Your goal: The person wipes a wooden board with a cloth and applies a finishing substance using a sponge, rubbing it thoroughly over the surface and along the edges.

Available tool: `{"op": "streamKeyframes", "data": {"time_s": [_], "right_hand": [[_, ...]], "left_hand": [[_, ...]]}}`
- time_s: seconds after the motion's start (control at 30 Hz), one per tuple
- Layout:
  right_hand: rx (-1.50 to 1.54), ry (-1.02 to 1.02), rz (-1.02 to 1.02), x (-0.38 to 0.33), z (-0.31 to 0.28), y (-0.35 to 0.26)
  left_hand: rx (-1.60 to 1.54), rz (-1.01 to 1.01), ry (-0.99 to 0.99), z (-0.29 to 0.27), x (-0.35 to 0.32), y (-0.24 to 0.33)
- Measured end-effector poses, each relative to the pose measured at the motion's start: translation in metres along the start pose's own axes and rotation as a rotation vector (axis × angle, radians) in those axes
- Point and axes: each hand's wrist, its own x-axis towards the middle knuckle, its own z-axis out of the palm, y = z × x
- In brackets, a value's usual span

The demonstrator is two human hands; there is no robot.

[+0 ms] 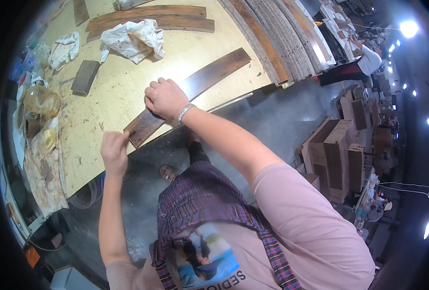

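Note:
A long brown wooden board (214,72) lies aslant on the pale worktable (91,159), close to its front edge. My right hand (166,99), with a bracelet at the wrist, rests on the board left of its middle. Its fingers are curled under, and whatever they hold is hidden beneath the palm. At the board's near left end, my left hand (114,151) is closed with the fingertips against the corner. That hand is slightly blurred.
Stained white cloths (135,39) and a dark rectangular block (85,77) lie beyond the board. More brown boards (176,21) sit at the back, and long strips (272,38) line the right side. A cloudy container (43,100) stands left. Another person (369,60) works far right, near stacked wood (337,145).

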Motion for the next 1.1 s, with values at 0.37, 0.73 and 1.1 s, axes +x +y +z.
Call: {"op": "streamKeyframes", "data": {"time_s": [0.37,0.73,1.1], "right_hand": [[0.01,-0.001,0.017,0.0,0.0,0.001],[0.027,-0.019,0.046,0.001,0.004,0.004],[0.343,0.468,0.528,-0.009,-0.056,0.119]], "left_hand": [[-0.021,0.116,-0.135,-0.005,-0.014,0.021],[0.082,-0.51,-0.038,0.018,-0.012,0.003],[-0.012,-0.667,-0.013,0.029,-0.001,0.008]]}}
